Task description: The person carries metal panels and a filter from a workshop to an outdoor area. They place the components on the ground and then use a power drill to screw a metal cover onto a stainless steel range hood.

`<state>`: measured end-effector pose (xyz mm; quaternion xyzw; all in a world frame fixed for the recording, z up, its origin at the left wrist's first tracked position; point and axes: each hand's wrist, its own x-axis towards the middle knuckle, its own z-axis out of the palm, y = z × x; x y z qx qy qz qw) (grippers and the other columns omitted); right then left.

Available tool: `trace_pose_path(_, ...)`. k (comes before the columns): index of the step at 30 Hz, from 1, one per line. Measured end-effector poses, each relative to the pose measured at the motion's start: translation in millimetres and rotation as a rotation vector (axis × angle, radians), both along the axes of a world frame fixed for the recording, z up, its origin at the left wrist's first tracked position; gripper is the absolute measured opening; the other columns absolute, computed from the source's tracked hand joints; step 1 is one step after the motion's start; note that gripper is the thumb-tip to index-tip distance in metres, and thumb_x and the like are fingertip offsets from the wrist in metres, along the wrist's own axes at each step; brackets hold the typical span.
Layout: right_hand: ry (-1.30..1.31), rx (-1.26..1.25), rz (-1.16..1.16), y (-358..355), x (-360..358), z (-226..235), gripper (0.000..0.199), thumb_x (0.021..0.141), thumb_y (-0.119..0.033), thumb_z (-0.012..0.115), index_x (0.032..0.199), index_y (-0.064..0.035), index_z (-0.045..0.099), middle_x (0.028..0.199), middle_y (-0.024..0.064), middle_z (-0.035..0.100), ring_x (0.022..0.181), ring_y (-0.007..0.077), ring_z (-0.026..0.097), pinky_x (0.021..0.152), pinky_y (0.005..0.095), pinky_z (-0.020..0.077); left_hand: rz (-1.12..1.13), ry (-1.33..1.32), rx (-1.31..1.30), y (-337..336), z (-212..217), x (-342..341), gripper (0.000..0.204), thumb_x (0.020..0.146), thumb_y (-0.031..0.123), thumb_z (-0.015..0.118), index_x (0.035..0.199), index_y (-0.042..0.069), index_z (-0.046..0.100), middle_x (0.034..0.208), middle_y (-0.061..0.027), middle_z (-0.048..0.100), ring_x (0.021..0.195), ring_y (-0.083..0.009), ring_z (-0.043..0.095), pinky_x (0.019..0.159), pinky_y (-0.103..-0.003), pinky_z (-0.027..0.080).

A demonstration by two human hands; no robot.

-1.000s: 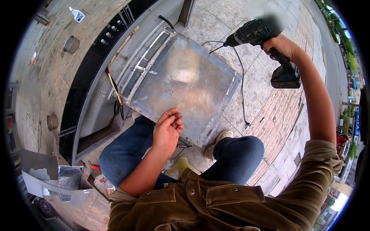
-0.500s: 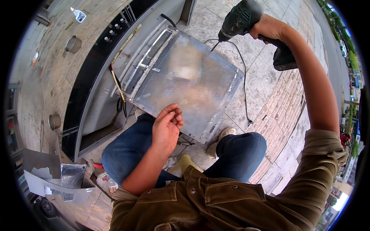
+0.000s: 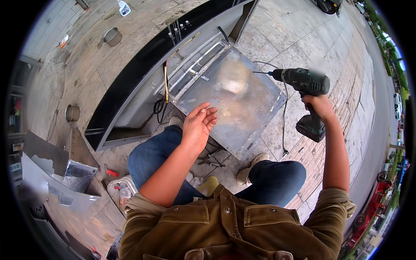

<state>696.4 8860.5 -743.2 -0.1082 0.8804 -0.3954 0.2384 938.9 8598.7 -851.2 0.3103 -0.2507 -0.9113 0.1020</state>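
My right hand (image 3: 320, 106) is wrapped around the grip of a dark green and black cordless drill (image 3: 299, 80), out to the right. Its long thin bit points left, over or near the far right edge of a scuffed grey metal panel (image 3: 255, 117). My left hand (image 3: 197, 128) hovers above the panel's near left side, palm up. Its fingers are curled with thumb and forefinger close together; anything pinched there is too small to make out. The panel adjoins a large appliance housing with a long black front (image 3: 130, 86) and several small knobs.
A black cable (image 3: 284, 130) lies right of the panel. Pliers (image 3: 215, 164) rest on the paving between my knees. At left are a red-handled tool (image 3: 112, 172), a plastic tub (image 3: 113, 186), bent sheet metal (image 3: 80, 175), two metal cups (image 3: 112, 37) and a spray bottle (image 3: 124, 8).
My right hand has brought the drill down nearer to me, and its bit has swung from pointing down to pointing left. My left hand remains curled over the panel. The whole view has shifted.
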Motion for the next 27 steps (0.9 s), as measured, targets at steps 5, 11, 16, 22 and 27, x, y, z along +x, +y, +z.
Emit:
trace_pose_path(5,-0.233,-0.381,-0.151,36,101,7,0.034,0.058,-0.005,0.057,0.091,0.0043,0.057,0.067,0.0097,0.055,0.054,0.0180,0.051,0.051,0.0285,0.0421,0.008,-0.029,-0.057,-3,5,6,0.014,0.092,0.012,0.049,0.101,0.003,0.055,0.092,-0.0080,0.060,0.074,-0.0112,0.058,0.066,-0.023,0.049)
trace_pose_path(11,-0.261,-0.436,-0.205,64,168,27,0.049,0.052,-0.012,0.060,0.097,0.0046,0.054,0.066,0.0115,0.054,0.052,0.0202,0.050,0.051,0.0301,0.0419,-0.090,0.145,0.009,2,5,-1,0.014,0.090,0.014,0.053,0.098,0.004,0.057,0.087,-0.0036,0.058,0.070,-0.0077,0.054,0.063,-0.020,0.048)
trace_pose_path(16,-0.292,-0.494,-0.284,73,178,26,0.053,0.051,-0.012,0.060,0.101,0.0053,0.051,0.064,0.0126,0.052,0.051,0.0211,0.049,0.050,0.0308,0.0414,-0.161,0.270,0.090,1,2,-3,0.014,0.090,0.013,0.052,0.099,0.003,0.057,0.084,-0.0016,0.053,0.069,-0.0075,0.048,0.064,-0.021,0.046)
trace_pose_path(22,-0.325,-0.540,-0.236,63,176,32,0.054,0.050,-0.012,0.060,0.101,0.0057,0.051,0.066,0.0131,0.053,0.051,0.0212,0.049,0.049,0.0309,0.0413,-0.173,0.295,0.083,-3,13,-1,0.014,0.091,0.010,0.051,0.100,0.002,0.057,0.083,-0.0024,0.052,0.069,-0.0082,0.047,0.064,-0.022,0.044)
trace_pose_path(27,-0.322,-0.501,-0.249,60,175,30,0.054,0.050,-0.013,0.060,0.099,0.0057,0.052,0.067,0.0127,0.053,0.052,0.0210,0.050,0.049,0.0309,0.0416,-0.180,0.307,0.054,-6,10,0,0.013,0.090,0.009,0.051,0.099,0.002,0.058,0.082,-0.0026,0.052,0.069,-0.0081,0.047,0.066,-0.022,0.044)
